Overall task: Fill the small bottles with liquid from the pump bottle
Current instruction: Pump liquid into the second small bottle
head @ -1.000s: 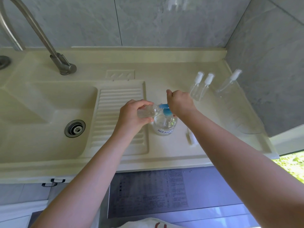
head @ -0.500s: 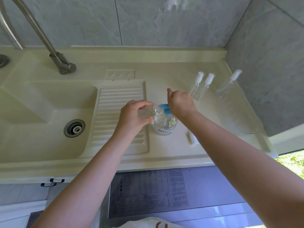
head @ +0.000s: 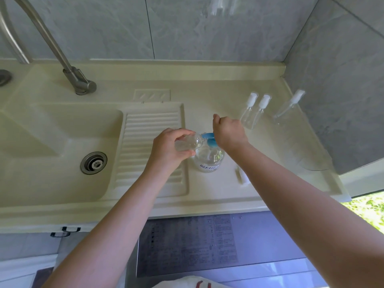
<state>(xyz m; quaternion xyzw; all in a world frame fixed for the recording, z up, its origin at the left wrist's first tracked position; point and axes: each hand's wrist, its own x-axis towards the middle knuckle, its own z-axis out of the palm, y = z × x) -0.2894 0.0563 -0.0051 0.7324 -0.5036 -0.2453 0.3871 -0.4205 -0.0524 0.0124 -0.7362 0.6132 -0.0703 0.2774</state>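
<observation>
A clear pump bottle (head: pixel 208 159) with a blue pump head (head: pixel 209 139) stands on the counter right of the ribbed drainboard. My left hand (head: pixel 168 149) grips a small clear bottle (head: pixel 188 143), tilted with its mouth at the blue spout. My right hand (head: pixel 229 133) rests closed on top of the pump head. Two small capped spray bottles (head: pixel 252 113) stand side by side behind my right hand, and a third one (head: pixel 287 107) stands further right near the wall. A small white cap (head: pixel 242 175) lies on the counter beside my right forearm.
The cream sink basin (head: pixel 52 142) with its metal drain (head: pixel 94 163) lies to the left, with a steel faucet (head: pixel 68 69) behind it. Grey tiled walls close off the back and right. The counter's front edge (head: pixel 187 208) runs below my forearms.
Almost nothing differs; both hands stay on the small bottle and the pump head, with only a slight shift of the view.
</observation>
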